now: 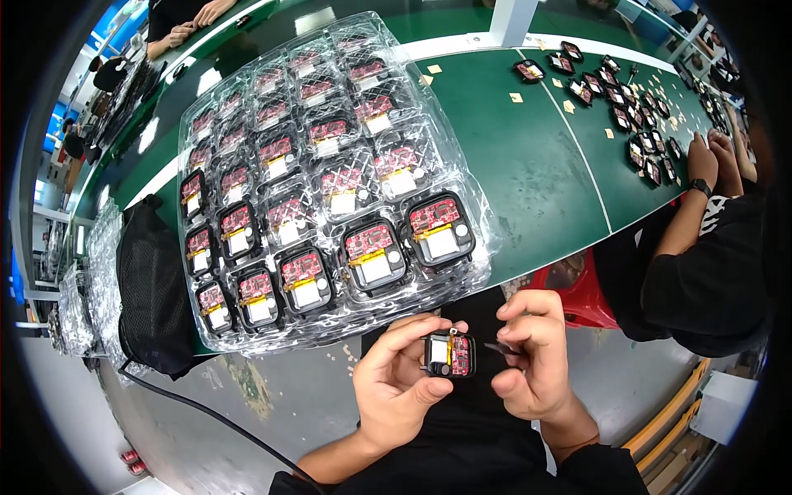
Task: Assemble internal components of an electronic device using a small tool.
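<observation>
My left hand (pixel 388 396) is closed round an open black watch-like case (pixel 450 355). Inside the case a red circuit board, a white block and a strip of yellow tape show. To its right, my right hand (pixel 538 363) pinches a small dark, pointed thing (pixel 505 350) between thumb and fingers; its exact kind is not clear. The tip points toward the case, with a small gap between them. Beyond my hands lies a stack of clear plastic trays (pixel 355 320), its pockets holding several similar open cases (pixel 374 254).
The trays rest on a green table (pixel 528 181). Loose black cases (pixel 619 95) and small yellowish pieces (pixel 569 106) lie at the far right, near another person's arm (pixel 691 210). A black mesh bag (pixel 153 289) hangs at the left, and a red stool (pixel 577 289) stands beneath the table edge.
</observation>
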`<state>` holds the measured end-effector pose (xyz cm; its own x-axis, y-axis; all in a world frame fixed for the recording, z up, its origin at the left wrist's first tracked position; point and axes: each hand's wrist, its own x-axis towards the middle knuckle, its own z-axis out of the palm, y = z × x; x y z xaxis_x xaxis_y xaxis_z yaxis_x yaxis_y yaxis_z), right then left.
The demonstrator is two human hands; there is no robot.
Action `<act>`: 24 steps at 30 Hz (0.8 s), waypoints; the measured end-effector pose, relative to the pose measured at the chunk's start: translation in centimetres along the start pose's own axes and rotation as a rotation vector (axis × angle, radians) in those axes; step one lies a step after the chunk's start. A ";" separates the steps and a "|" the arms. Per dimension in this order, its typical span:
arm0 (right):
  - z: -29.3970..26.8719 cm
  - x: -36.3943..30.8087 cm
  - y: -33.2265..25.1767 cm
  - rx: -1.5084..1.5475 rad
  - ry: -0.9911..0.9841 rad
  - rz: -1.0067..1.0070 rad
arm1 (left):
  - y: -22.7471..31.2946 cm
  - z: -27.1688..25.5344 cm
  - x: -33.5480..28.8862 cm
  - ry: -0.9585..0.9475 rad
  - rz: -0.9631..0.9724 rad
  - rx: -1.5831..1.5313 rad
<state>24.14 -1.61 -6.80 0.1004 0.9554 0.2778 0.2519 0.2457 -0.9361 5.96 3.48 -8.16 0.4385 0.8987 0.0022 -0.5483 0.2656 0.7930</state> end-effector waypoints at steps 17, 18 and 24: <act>0.1 0.4 0.4 -0.775 0.090 -0.511 | -0.2 0.3 -0.5 -0.012 0.082 0.035; 0.2 0.4 0.2 -0.773 0.088 -0.511 | -0.2 0.4 -0.6 -0.007 0.071 0.026; 0.3 0.8 0.1 -0.462 0.071 -0.341 | 0.1 0.2 -0.7 -0.021 0.091 0.049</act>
<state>23.94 -0.82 -6.72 0.0003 0.8172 0.5764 0.6743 0.4255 -0.6036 5.78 2.82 -7.98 0.4038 0.9106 0.0880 -0.5516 0.1656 0.8175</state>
